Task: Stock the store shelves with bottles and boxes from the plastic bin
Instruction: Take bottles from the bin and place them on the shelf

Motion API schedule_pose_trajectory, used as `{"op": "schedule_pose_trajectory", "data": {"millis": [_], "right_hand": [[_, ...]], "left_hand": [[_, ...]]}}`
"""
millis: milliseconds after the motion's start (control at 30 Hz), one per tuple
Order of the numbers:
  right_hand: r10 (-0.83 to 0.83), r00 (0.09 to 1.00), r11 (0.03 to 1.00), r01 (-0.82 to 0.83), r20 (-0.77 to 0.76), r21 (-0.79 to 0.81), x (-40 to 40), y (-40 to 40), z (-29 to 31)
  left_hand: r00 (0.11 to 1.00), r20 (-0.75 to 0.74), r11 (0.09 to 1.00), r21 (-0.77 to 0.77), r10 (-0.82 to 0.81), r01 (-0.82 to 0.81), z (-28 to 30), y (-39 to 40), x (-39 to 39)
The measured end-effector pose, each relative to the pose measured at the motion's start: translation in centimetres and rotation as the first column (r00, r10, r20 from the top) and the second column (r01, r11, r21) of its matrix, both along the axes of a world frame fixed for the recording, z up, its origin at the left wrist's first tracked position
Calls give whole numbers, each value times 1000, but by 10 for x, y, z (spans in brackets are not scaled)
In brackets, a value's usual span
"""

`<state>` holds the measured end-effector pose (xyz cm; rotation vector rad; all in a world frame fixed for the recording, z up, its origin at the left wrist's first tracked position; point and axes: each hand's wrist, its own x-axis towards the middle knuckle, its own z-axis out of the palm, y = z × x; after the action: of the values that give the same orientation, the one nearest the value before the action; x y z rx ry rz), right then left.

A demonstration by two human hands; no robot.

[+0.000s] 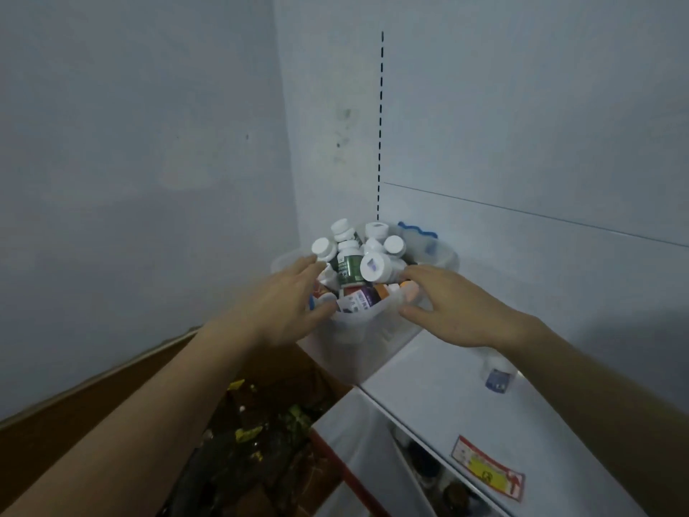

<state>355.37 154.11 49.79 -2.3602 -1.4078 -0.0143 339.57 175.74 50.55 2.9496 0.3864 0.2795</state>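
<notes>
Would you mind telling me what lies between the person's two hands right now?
In the head view, the bottles heaped in the plastic bin lie between the left hand and right hand.

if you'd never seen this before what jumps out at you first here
The heap of white-capped bottles piled above the rim of the clear plastic bin, wedged in the corner where the white shelf meets the wall. Next, the left hand and right hand reaching in from either side, fingers spread at the bin's near edge. Lower down, a red and yellow price tag on the shelf's front edge.
</notes>
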Motion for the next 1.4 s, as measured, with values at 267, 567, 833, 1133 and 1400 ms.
{"op": "schedule_pose_trajectory", "data": {"millis": [267, 567, 833, 1133, 1400], "right_hand": [[26, 998, 997, -30, 52, 71, 83, 60, -6], [238, 971, 971, -238, -27, -8, 117, 100, -5], [404, 785, 884, -205, -469, 420, 94, 112, 22], [107, 970, 956, -40, -218, 291, 104, 150, -2], [89, 956, 995, -70, -281, 77, 104, 167, -17]], "left_hand": [[989, 141, 997, -71, -33, 43, -4, 28, 79], [962, 274, 971, -235, 22, 45, -28, 38, 109], [861, 509, 895, -377, -15, 239, -31, 40, 104], [691, 668, 743, -604, 275, 289, -38, 45, 98], [627, 702, 637, -661, 338, 397, -38, 46, 94]]}}
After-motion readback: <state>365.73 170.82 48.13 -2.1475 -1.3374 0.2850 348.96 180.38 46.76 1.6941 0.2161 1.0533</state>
